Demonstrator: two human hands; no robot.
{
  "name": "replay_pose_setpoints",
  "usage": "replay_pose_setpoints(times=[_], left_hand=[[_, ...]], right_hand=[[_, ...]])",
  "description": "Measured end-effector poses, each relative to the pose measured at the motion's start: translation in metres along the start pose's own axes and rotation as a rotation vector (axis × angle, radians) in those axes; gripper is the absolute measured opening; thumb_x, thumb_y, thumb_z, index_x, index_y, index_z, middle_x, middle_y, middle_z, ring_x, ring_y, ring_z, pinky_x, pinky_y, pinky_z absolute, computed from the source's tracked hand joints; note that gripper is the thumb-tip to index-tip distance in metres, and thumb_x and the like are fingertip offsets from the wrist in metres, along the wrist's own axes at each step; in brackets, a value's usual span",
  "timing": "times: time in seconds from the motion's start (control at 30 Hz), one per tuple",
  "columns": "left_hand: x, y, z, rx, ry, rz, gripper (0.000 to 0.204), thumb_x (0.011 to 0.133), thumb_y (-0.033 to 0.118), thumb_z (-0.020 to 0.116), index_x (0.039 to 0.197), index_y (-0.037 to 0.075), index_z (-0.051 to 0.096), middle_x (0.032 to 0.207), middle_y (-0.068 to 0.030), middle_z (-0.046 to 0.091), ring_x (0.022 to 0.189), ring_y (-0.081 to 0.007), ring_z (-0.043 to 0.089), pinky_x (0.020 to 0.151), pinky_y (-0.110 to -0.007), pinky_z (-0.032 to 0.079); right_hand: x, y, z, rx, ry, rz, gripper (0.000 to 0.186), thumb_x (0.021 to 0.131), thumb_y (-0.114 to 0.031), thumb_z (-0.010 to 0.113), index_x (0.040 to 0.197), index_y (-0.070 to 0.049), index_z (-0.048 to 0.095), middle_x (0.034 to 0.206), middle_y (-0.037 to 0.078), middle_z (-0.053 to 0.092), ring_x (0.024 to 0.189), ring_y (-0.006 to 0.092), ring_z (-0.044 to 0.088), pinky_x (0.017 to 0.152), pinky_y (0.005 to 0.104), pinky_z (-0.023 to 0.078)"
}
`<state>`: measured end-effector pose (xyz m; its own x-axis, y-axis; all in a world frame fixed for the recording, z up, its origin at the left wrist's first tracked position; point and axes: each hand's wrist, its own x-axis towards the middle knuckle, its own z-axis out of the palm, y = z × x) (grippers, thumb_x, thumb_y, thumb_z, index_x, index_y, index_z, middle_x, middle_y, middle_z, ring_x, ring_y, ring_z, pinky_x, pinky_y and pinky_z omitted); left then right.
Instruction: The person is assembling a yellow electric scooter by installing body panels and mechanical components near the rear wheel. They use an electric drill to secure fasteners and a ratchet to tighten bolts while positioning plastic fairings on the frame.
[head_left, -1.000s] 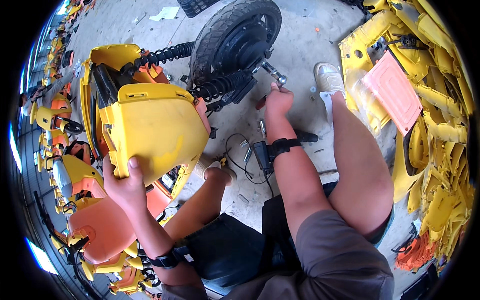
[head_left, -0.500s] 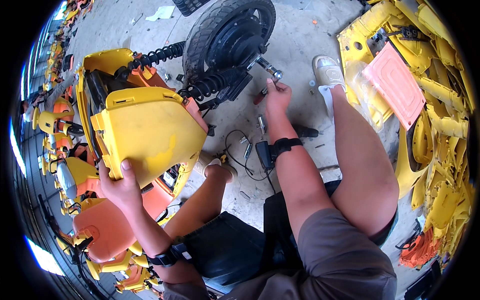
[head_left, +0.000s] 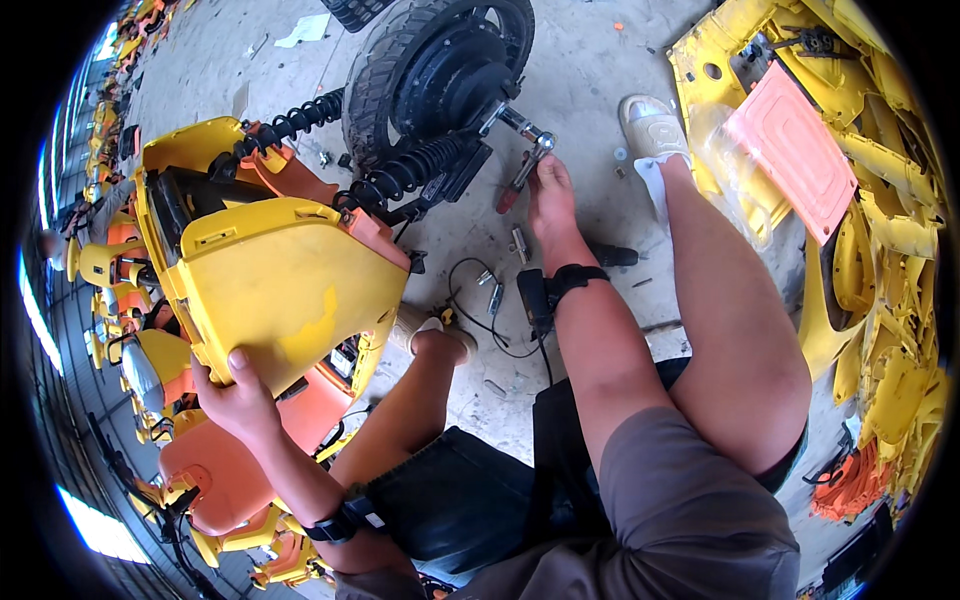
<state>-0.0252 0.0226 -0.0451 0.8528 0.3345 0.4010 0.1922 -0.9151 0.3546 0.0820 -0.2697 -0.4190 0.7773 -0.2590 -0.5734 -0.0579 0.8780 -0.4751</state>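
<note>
My left hand [head_left: 240, 398] grips the lower near corner of a yellow scooter body panel [head_left: 290, 285], thumb on top and fingers curled under its edge. The panel is part of a tipped scooter rear with coil shock absorbers [head_left: 415, 168] and a black wheel [head_left: 440, 85]. At the wheel's axle sits a ratchet wrench [head_left: 523, 174] with a socket extension [head_left: 518, 122]; its red-ended handle points back toward me. My right hand [head_left: 552, 200] is closed at the wrench, fingertips against it just below the ratchet head. The far fingers are partly hidden.
Loose sockets [head_left: 519, 244] and a thin black cable [head_left: 455, 290] lie on the concrete floor between my feet. On the right is a heap of yellow panels [head_left: 900, 300] with a pink-orange panel [head_left: 795, 150]. Rows of yellow scooters [head_left: 110, 255] stand at the left.
The ratchet handle has come more into view, its red end beside my right hand, which sits slightly lower. The scooter rear and wheel have shifted a little left in the picture.
</note>
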Motion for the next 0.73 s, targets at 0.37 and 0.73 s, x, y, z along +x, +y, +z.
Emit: replay_pose_setpoints(times=[0.37, 0.73], left_hand=[[0.002, 0.003, 0.0, -0.016, 0.007, -0.032, 0.074, 0.086, 0.057, 0.068, 0.122, -0.006, 0.057, 0.103, -0.0115, 0.067, 0.091, -0.0176, 0.062, 0.078, -0.031, 0.05], [0.002, -0.004, 0.0, 0.004, 0.008, 0.045, 0.074, 0.089, 0.061, 0.062, 0.127, -0.002, 0.057, 0.101, -0.0156, 0.068, 0.09, -0.0208, 0.066, 0.077, -0.031, 0.052]], right_hand=[[-0.001, -0.002, 0.007, 0.173, 0.067, 0.084, 0.03, 0.1, -0.034, 0.058, 0.116, -0.008, 0.056, 0.096, 0.01, 0.065, 0.08, 0.0202, 0.062, 0.073, 0.0381, 0.054], [0.003, -0.053, 0.067, -0.232, 0.09, 0.321, 0.061, 0.094, -0.047, 0.063, 0.137, -0.014, 0.036, 0.091, 0.014, 0.058, 0.062, 0.0233, 0.064, 0.065, 0.046, 0.061]])
